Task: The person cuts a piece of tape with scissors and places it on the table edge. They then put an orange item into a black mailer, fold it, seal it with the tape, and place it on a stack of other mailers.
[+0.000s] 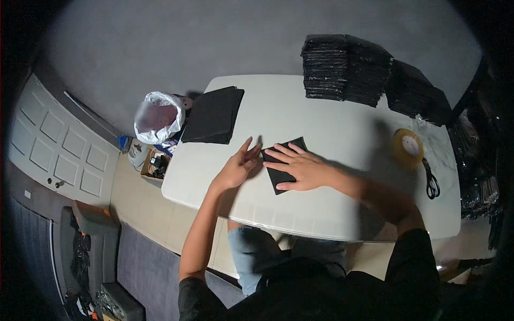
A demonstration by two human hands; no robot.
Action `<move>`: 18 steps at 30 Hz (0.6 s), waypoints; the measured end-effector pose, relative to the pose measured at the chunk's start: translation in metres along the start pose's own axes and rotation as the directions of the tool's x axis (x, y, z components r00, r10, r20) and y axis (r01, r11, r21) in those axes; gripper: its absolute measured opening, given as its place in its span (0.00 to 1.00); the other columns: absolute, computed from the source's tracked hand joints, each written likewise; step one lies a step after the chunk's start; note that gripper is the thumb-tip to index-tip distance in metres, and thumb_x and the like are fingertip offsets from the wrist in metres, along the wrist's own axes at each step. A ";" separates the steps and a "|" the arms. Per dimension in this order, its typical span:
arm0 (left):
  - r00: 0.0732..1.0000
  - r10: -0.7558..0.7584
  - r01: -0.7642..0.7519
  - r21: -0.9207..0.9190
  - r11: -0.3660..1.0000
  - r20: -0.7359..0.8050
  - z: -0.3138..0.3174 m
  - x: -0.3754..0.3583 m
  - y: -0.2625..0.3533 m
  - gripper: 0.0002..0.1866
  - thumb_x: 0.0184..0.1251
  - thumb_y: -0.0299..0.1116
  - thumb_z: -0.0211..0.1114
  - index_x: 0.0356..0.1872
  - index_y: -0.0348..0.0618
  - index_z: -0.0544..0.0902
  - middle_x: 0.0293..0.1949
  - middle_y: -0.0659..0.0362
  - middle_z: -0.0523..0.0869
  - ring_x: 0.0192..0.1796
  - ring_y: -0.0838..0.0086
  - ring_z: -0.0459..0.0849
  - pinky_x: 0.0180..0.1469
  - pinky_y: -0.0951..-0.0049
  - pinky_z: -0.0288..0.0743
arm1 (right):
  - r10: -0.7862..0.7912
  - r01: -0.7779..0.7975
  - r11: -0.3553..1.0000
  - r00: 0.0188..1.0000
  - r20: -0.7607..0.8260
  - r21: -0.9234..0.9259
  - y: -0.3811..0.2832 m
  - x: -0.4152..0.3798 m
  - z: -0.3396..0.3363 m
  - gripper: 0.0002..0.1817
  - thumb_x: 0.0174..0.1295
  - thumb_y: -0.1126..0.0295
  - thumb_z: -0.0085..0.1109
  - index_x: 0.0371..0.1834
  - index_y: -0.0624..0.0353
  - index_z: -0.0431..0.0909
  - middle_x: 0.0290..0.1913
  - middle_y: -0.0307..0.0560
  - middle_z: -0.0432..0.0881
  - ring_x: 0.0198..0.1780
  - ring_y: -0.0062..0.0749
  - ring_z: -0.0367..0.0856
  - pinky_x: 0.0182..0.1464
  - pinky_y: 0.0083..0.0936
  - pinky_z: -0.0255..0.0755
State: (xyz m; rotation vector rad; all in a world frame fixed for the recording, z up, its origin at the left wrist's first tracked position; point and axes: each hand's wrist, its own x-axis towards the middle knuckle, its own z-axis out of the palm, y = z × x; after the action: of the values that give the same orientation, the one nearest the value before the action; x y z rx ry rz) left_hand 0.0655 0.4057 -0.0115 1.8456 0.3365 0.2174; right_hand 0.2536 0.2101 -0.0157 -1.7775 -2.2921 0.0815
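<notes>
A small black folded sheet lies on the white table in front of me. My right hand rests flat across it, fingers spread and pointing left, hiding much of its surface. Just left of the sheet, my left hand is held edge-on with its fingers stretched out and nothing in them. Farther off at the table's left side lies a pile of larger flat black sheets.
Tall stacks of flat black packets stand at the back right. A roll of yellowish tape and black-handled scissors lie on the right. Beyond the left edge are a white plastic bag and a cardboard box.
</notes>
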 end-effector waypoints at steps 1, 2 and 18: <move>1.000 -0.002 0.002 -0.003 1.000 -0.014 0.000 0.000 0.004 0.39 0.76 0.21 0.52 0.85 0.37 0.47 0.77 0.42 0.72 0.78 0.61 0.73 0.77 0.67 0.65 | 0.054 -0.054 0.998 0.998 -0.011 0.015 -0.002 0.002 0.000 0.41 0.75 0.36 0.48 0.83 0.50 0.63 0.86 0.54 0.53 0.86 0.57 0.48 0.84 0.59 0.44; 1.000 0.008 -0.008 0.000 1.000 -0.016 0.001 0.000 0.008 0.39 0.76 0.21 0.52 0.85 0.37 0.47 0.77 0.42 0.72 0.78 0.61 0.73 0.77 0.67 0.65 | 0.052 -0.052 0.999 0.998 -0.016 0.005 -0.004 0.005 -0.001 0.41 0.75 0.36 0.48 0.83 0.50 0.63 0.86 0.54 0.53 0.86 0.57 0.48 0.84 0.59 0.44; 0.965 0.261 -0.169 0.706 0.688 -0.023 0.068 0.047 0.036 0.22 0.77 0.41 0.62 0.64 0.37 0.83 0.59 0.40 0.85 0.63 0.43 0.81 0.69 0.52 0.72 | 0.383 -0.401 0.908 0.912 -0.148 -0.121 0.026 -0.061 -0.015 0.35 0.81 0.48 0.46 0.82 0.59 0.62 0.84 0.59 0.56 0.85 0.56 0.50 0.82 0.62 0.48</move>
State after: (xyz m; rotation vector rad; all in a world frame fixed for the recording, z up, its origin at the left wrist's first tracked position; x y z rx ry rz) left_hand 0.1358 0.3507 0.0021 2.6512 0.3048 0.4098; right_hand 0.2960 0.1568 -0.0154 -2.2325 -1.8685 -0.1292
